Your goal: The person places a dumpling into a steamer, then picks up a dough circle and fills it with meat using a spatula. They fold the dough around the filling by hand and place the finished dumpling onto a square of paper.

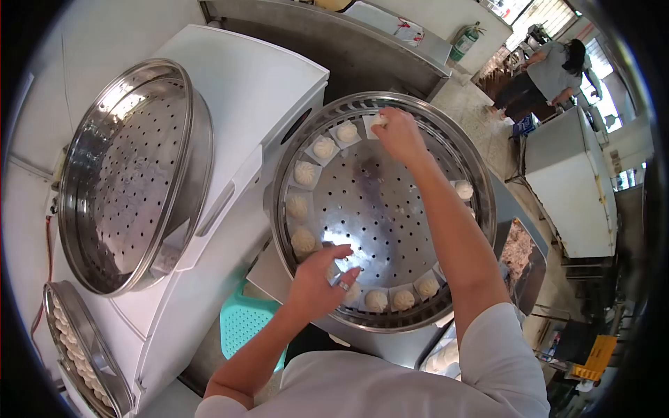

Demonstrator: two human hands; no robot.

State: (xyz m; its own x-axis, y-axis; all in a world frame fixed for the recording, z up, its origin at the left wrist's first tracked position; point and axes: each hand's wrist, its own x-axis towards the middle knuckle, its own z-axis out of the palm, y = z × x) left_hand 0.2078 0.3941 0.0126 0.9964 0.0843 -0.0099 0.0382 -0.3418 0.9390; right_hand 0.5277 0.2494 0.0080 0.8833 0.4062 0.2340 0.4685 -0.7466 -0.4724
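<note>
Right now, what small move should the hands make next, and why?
Perhaps the right hand should gently let go of the bun: it seems to pinch it over a paper square, in line with other buns along the pan's edge.

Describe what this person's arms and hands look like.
The left hand wears a silvery ring; none can be made out on the right hand. Both are ungloved. Short white sleeves leave the forearms bare.

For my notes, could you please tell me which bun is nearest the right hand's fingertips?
The bun at the far edge of the steamer, partly covered by the right hand; no other visible bun touches that hand.
</note>
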